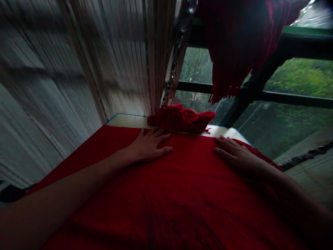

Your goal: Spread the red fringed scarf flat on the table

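Observation:
A large red cloth (182, 187) lies spread over a white table (127, 121), its far edge just short of the table's back. My left hand (148, 145) rests flat on the cloth near that far edge, fingers spread and thumb pointing right. Toward the right side, my right hand (235, 152) lies on the cloth too, palm down with fingers stretched out. Neither hand grips anything. Between and beyond them sits a crumpled red fabric bundle (182, 118) with a few fringe threads at its right end.
White string curtains (117, 62) hang along the left side, ending in a strand of shiny beads (170, 81). A dark-framed window (293, 99) shows greenery outside. Red fringed fabric (231, 52) hangs in front of it at the upper right.

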`<action>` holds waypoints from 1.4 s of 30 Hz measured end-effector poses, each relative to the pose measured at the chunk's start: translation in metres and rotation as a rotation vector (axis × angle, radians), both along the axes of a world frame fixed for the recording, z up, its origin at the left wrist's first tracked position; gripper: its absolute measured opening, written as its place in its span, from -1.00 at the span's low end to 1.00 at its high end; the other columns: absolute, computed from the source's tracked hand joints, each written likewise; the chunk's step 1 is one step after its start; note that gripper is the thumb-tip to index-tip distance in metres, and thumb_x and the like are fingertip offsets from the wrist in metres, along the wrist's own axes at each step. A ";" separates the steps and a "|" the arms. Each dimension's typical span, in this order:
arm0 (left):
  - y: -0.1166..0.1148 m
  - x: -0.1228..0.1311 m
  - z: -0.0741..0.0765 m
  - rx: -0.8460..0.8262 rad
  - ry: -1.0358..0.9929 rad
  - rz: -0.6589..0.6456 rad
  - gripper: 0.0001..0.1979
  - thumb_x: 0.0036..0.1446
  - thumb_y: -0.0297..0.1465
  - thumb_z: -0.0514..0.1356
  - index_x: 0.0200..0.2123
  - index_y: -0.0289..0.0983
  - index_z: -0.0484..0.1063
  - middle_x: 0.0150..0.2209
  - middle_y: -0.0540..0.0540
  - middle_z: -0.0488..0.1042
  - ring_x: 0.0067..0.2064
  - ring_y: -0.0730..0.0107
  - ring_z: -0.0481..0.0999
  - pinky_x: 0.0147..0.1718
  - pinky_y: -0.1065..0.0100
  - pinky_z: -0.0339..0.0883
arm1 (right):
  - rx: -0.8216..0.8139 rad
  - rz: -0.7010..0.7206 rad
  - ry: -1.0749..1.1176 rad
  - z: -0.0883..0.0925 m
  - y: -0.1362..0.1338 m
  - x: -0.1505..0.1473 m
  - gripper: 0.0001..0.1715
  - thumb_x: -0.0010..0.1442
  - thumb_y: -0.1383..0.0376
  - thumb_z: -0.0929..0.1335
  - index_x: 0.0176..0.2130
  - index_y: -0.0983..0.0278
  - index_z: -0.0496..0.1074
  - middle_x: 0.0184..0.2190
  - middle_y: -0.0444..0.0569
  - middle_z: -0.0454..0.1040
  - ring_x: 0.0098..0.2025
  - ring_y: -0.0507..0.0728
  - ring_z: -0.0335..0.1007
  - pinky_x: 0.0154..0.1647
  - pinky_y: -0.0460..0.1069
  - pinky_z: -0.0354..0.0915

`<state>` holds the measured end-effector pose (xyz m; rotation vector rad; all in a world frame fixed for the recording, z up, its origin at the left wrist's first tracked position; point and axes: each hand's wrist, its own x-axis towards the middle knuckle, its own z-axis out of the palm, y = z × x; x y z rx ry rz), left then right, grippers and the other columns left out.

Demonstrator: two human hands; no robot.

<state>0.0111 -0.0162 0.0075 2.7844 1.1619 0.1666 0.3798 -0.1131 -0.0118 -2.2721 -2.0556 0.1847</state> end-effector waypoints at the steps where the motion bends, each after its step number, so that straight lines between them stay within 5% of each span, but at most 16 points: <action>1: 0.000 0.000 0.000 -0.002 0.001 0.003 -0.19 0.35 0.24 -0.15 0.49 -0.02 0.06 0.54 -0.11 -0.05 0.54 -0.03 -0.10 0.42 -0.33 -0.27 | 0.004 -0.002 -0.003 0.000 0.000 0.000 -0.04 0.37 -0.25 0.07 0.50 0.20 0.06 0.55 0.08 -0.11 0.56 0.38 -0.31 0.52 0.40 -0.14; 42: -0.002 0.001 0.004 -0.039 0.009 0.018 -0.19 0.34 0.24 -0.15 0.49 -0.01 0.06 0.55 -0.07 -0.08 0.54 -0.07 -0.12 0.41 -0.35 -0.27 | 0.047 -0.005 0.092 -0.005 0.001 0.003 0.02 0.33 -0.31 0.09 0.48 0.21 0.11 0.55 0.11 -0.11 0.57 0.39 -0.27 0.52 0.43 -0.17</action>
